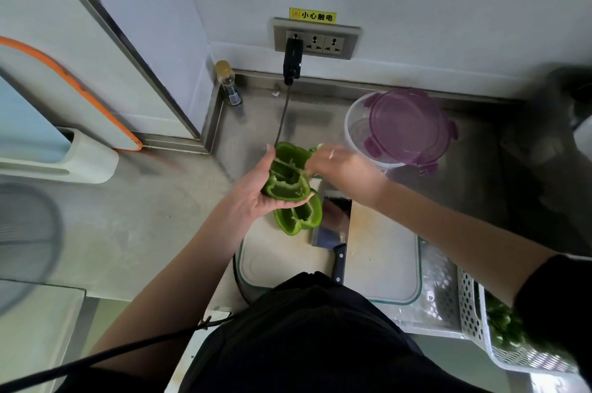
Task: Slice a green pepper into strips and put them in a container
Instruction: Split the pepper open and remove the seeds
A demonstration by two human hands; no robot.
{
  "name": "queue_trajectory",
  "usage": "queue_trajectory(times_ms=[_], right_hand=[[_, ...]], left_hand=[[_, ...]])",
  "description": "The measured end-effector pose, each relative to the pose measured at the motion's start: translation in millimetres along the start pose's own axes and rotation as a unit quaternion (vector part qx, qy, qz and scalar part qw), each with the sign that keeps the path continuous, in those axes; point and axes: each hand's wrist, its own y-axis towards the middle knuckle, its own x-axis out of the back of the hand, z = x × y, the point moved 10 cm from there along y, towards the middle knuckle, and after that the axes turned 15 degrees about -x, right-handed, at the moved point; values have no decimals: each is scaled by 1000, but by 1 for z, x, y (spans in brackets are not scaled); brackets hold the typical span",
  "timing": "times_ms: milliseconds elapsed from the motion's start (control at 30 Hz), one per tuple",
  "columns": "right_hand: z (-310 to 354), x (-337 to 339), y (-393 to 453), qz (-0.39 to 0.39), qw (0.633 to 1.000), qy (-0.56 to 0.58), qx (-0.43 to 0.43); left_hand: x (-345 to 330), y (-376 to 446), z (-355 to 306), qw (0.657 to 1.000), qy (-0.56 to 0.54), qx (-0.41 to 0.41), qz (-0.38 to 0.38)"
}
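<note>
My left hand (253, 197) holds a green pepper half (288, 173) cut side up above the far end of the cutting board (381, 251). My right hand (339, 165) reaches into that half and pinches a pale green piece (317, 147) at its far rim. A second pepper half (302, 216) lies cut side up on the board just below. A cleaver (333, 226) with a black handle lies flat on the board to the right of it. A clear round container (355, 130) stands behind, with a purple lid (410, 126) resting askew on it.
A white perforated basket (474, 319) holding greens sits at the right front, beside a plastic bag (439, 290). A small bottle (229, 83) stands in the back corner. A black plug and cord (293, 59) hang from the wall socket onto the steel counter (153, 216).
</note>
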Motion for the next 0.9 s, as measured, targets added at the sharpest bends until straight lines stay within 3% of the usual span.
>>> queue_trajectory(times_ms=[67, 100, 200, 267, 367, 433, 667, 900], right_hand=[[-45, 14, 5, -68, 977, 45, -198], [-62, 7, 6, -38, 962, 40, -269], [-83, -30, -2, 163, 916, -71, -359], [-83, -25, -1, 149, 914, -49, -374], [-59, 7, 5, -7, 942, -11, -334], [-31, 19, 8, -54, 962, -22, -268], [2, -11, -12, 25, 987, -13, -158], [31, -36, -36, 18, 981, -186, 50]], left_hand=[[-6, -2, -9, 998, 17, -20, 54], [-9, -4, -11, 996, 19, -26, 78], [-15, -6, -15, 991, 29, -39, 123], [-11, -4, -16, 992, 48, -51, 108], [-4, -3, -17, 991, 79, -70, 80], [-7, -6, -15, 990, 90, -79, 76], [-11, -4, -18, 985, 86, -128, 77], [-3, -4, -23, 979, 142, -137, 43]])
